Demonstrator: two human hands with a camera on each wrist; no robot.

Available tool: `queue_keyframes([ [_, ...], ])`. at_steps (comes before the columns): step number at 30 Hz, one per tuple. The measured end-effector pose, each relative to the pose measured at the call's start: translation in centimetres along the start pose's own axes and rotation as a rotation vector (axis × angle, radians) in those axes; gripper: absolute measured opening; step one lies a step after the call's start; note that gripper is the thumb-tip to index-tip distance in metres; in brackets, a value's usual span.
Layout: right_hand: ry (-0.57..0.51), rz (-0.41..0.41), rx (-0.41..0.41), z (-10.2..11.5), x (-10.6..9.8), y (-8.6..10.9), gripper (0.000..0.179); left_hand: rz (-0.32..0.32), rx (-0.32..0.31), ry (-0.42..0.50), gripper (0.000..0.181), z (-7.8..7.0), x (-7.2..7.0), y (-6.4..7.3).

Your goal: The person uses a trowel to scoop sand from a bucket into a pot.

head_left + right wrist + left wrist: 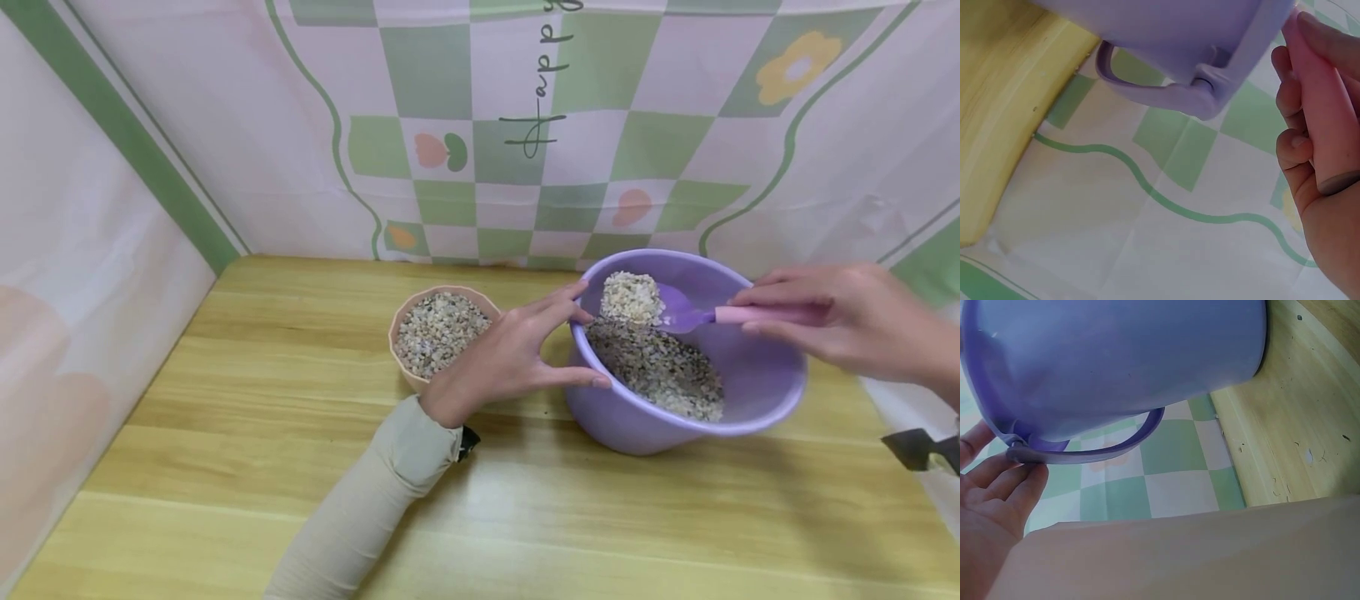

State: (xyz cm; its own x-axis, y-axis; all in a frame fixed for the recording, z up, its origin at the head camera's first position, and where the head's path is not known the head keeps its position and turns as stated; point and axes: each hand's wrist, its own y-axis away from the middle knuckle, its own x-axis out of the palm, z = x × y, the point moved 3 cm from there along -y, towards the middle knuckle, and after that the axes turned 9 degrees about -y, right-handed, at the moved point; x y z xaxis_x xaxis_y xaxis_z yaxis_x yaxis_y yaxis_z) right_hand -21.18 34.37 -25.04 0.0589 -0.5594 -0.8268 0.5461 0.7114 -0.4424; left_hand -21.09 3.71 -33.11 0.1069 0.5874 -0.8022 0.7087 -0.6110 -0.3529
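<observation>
A lilac bucket [622, 421] stands on the wooden table, partly filled with mixed pale and dark gravel [667, 375]. My left hand [510, 350] holds its left rim, thumb and fingers spread apart along the edge. In the left wrist view, those fingers [1025, 481] touch the rim where the bucket's handle [1097, 453] joins it. My right hand [847, 312] grips the pink handle of a small trowel [750, 314]. The trowel's purple blade bears a heap of gravel [632, 297] above the bucket's contents. In the right wrist view, the fingers curl around the pink handle [1325, 112].
Left of the bucket, behind my left wrist, stands a peach bowl [393, 337] full of similar gravel. A checked green and white cloth [510, 150] hangs behind the table [247, 400]. Small specks lie on the wood by the bucket.
</observation>
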Motion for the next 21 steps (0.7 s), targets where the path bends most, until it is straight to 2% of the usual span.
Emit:
queue_keyframes([
  [9, -0.012, 0.009, -0.029, 0.6, -0.8, -0.9, 0.021, 0.011, -0.016, 0.000, 0.059, 0.0, 0.1, 0.3],
  [13, 0.020, 0.009, -0.026, 0.9, -1.0, -1.5, 0.022, 0.010, -0.002, 0.004, 0.059, 0.0, 0.0, 0.4],
  [21, 0.007, 0.017, -0.050, 1.4, -1.1, -2.5, 0.021, 0.016, 0.005, -0.002, 0.062, 0.1, -0.4, 0.7],
])
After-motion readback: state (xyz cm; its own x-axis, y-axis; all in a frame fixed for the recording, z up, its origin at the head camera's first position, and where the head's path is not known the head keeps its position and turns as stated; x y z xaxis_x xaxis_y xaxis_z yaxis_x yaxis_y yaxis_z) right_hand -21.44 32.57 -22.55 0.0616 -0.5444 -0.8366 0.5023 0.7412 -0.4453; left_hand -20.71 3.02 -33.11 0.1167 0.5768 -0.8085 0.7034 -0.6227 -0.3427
